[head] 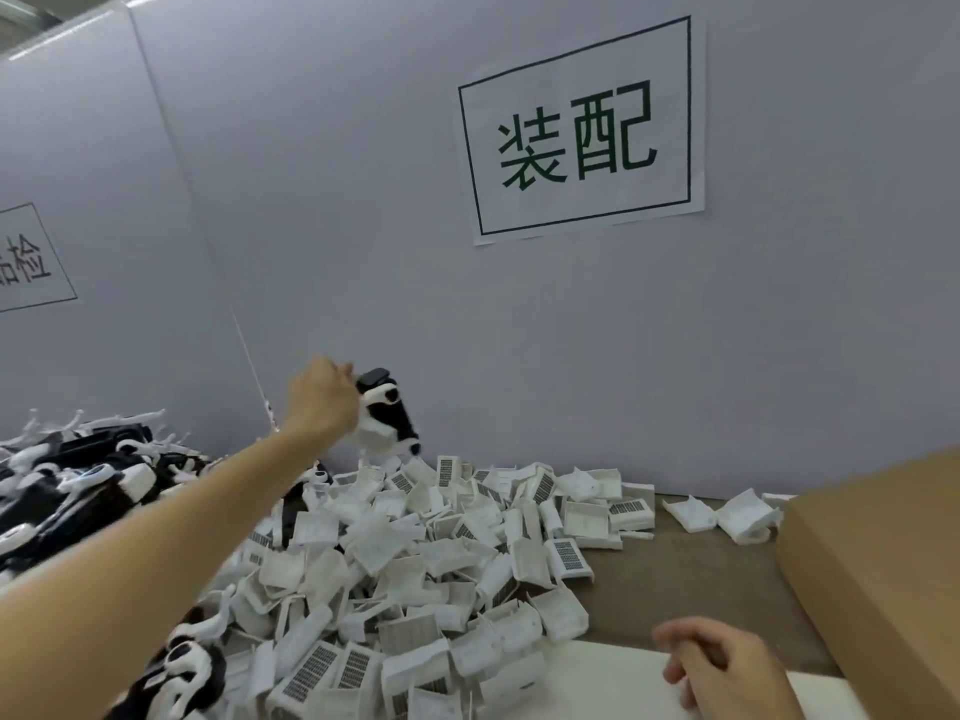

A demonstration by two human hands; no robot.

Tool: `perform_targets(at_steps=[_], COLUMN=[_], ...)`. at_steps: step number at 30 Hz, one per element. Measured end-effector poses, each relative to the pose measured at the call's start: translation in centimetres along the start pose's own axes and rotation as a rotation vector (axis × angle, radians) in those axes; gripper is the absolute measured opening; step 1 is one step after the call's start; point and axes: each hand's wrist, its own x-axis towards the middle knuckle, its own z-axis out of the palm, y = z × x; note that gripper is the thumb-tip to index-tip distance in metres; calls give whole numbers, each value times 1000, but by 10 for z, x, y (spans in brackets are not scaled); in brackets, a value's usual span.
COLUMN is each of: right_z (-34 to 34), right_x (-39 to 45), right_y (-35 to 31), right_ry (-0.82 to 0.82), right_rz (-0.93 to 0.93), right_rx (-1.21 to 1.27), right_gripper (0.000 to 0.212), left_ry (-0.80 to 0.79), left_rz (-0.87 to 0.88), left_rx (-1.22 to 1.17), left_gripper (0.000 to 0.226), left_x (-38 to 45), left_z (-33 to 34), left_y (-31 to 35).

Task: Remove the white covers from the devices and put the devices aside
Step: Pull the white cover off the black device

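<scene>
My left hand is stretched far forward above the table and grips a black device that has a white cover on it. The device hangs tilted in front of the grey partition. Below it lies a big heap of removed white covers, many with barcode labels. A pile of black-and-white devices lies at the left. My right hand hovers low at the bottom right, fingers loosely curled, holding nothing.
A brown cardboard box stands at the right. A grey partition with a printed sign closes the back. Two loose covers lie near the box. A white sheet lies on the brown tabletop near me.
</scene>
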Motion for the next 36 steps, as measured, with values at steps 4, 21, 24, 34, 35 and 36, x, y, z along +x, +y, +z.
perform_targets(at_steps=[4, 21, 24, 34, 35, 36], right_z=[-3, -3, -4, -12, -13, -14], right_x=[-3, 6, 6, 7, 6, 5], right_y=[0, 12, 9, 5, 4, 2], right_ry=[-29, -30, -35, -220, -235, -241], right_rz=[-9, -66, -42, 207, 175, 136], right_rx=[29, 148, 222, 665, 648, 622], right_gripper=[36, 30, 39, 70, 65, 57], left_ry=[-109, -10, -26, -375, -389, -411], left_rz=[-299, 13, 111, 514, 495, 465], left_rx=[-580, -714, -688, -622, -652, -695], left_gripper=[21, 24, 22, 6, 3, 3], left_x=[-80, -265, -268, -285, -286, -286], left_z=[31, 129, 133, 143, 143, 143], left_y=[31, 41, 37, 43, 44, 45])
